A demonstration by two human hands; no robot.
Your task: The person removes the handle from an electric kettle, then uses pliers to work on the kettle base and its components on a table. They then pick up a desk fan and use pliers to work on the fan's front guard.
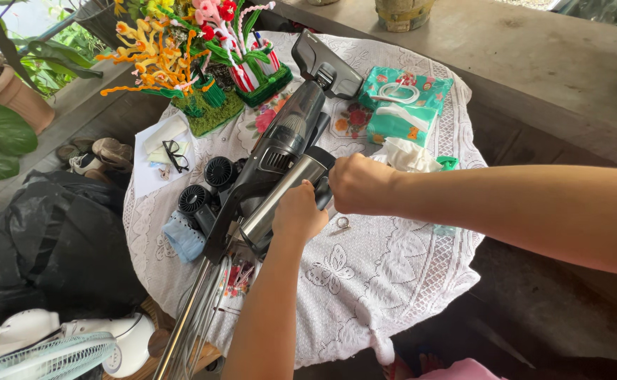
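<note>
Canister point(280, 193) under left fingers point(301, 193), right hand point(357, 184) gripping

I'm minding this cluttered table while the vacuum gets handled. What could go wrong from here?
The vacuum lies across the table with its tube past the edge, so it might tip off if the left hand and right hand let go. Turning it could also knock the small fans, the glasses or the ring.

Vacuum tube point(181, 331) cut off at bottom edge.
</note>
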